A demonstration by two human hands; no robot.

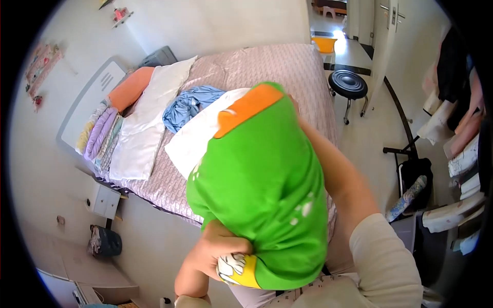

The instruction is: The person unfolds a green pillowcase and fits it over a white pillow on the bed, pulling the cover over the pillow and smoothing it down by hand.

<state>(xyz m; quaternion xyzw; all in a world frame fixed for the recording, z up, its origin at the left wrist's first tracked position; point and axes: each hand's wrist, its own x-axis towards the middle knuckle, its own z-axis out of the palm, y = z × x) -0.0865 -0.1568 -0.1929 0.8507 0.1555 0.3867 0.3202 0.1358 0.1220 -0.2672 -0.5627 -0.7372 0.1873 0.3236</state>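
Observation:
A bright green cloth item (262,179) with an orange band, a yellow patch and small white prints fills the middle of the view, held up in front of my body. My left hand (218,249) is closed on its lower left edge, beside the yellow patch. My right arm reaches along the item's right side, and my right hand is almost wholly hidden behind its upper part. Beyond the item, a white cloth (192,146) and a crumpled blue cloth (185,108) lie on the bed (277,61).
An orange pillow (131,88), a white sheet (149,123) and folded bedding (100,131) lie toward the headboard (87,97). A round black stool (348,84) stands right of the bed. Clothes (454,102) hang far right. A nightstand (105,200) and bin (107,241) stand left.

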